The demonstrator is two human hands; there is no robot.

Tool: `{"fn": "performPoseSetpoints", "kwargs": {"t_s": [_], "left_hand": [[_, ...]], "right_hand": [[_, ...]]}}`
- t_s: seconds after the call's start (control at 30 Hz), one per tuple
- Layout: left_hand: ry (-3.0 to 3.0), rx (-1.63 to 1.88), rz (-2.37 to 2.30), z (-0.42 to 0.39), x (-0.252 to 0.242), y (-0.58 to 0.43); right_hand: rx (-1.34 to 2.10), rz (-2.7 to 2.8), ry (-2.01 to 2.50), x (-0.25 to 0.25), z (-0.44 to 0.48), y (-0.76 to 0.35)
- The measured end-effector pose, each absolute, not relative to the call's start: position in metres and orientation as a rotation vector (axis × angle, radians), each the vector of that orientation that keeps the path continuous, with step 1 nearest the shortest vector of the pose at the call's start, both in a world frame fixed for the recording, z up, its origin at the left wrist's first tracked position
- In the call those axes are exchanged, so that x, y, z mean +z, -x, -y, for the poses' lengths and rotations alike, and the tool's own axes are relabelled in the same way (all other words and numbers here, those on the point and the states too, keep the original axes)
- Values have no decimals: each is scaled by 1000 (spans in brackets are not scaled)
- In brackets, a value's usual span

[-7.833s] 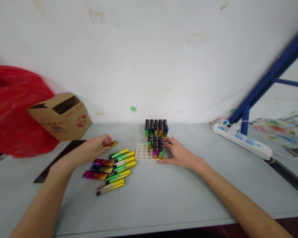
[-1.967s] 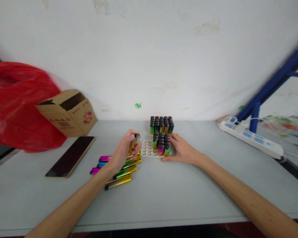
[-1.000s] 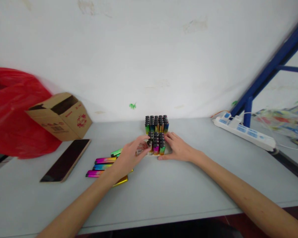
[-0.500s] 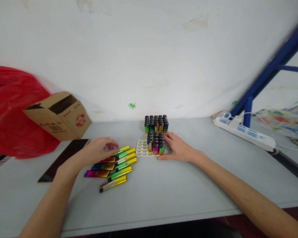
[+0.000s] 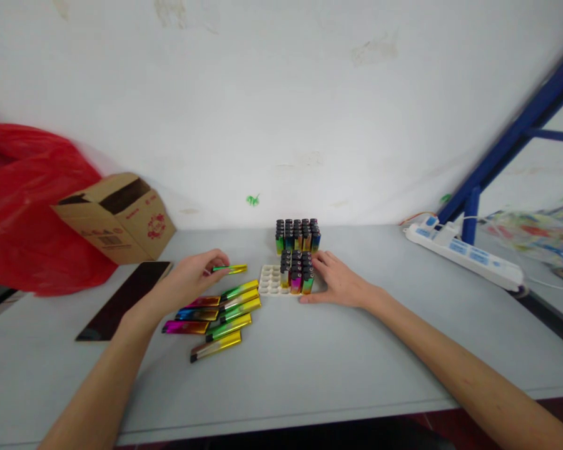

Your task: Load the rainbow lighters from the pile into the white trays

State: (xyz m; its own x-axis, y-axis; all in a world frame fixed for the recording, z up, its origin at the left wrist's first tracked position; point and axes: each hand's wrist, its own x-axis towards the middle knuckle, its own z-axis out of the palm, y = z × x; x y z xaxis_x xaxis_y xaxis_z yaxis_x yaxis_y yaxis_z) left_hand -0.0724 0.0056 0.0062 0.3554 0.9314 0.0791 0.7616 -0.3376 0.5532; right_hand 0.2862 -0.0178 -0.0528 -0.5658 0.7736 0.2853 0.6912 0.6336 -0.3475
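Note:
My left hand (image 5: 187, 281) pinches a green-and-yellow lighter (image 5: 232, 269) and holds it level just above a row of several shiny lighters (image 5: 216, 315) lying on the grey table (image 5: 309, 356). A white slotted tray (image 5: 268, 284) lies to the right of them, with upright lighters (image 5: 296, 275) filling its right part. My right hand (image 5: 340, 281) rests flat against the tray's right side, fingers spread. Behind the tray stands a full block of upright lighters (image 5: 297, 235).
A dark phone (image 5: 124, 300) lies left of the loose lighters. An open cardboard box (image 5: 117, 215) and a red plastic bag (image 5: 23, 212) sit at the back left. A white power strip (image 5: 464, 259) and a blue metal frame (image 5: 497, 156) are at the right.
My left hand set a lighter into the tray, went back left to the loose row, and has now lifted another lighter off it. My right hand stayed at the tray.

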Motion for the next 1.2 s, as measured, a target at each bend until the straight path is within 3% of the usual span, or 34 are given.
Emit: {"fn": "performPoseSetpoints", "kwargs": {"t_s": [0.17, 0.37, 0.77, 1.2], "left_hand": [[-1857, 1056, -1380, -5, 6, 63], [-1307, 1306, -1075, 4, 10, 39], [-1082, 877, -878, 18, -1, 6], [-1038, 848, -883, 24, -2, -2]], "right_hand": [[264, 2442, 1139, -54, 18, -286], [260, 2443, 1146, -54, 17, -287], [264, 2442, 1135, -56, 16, -288], [277, 2454, 1139, -55, 16, -288]]}}
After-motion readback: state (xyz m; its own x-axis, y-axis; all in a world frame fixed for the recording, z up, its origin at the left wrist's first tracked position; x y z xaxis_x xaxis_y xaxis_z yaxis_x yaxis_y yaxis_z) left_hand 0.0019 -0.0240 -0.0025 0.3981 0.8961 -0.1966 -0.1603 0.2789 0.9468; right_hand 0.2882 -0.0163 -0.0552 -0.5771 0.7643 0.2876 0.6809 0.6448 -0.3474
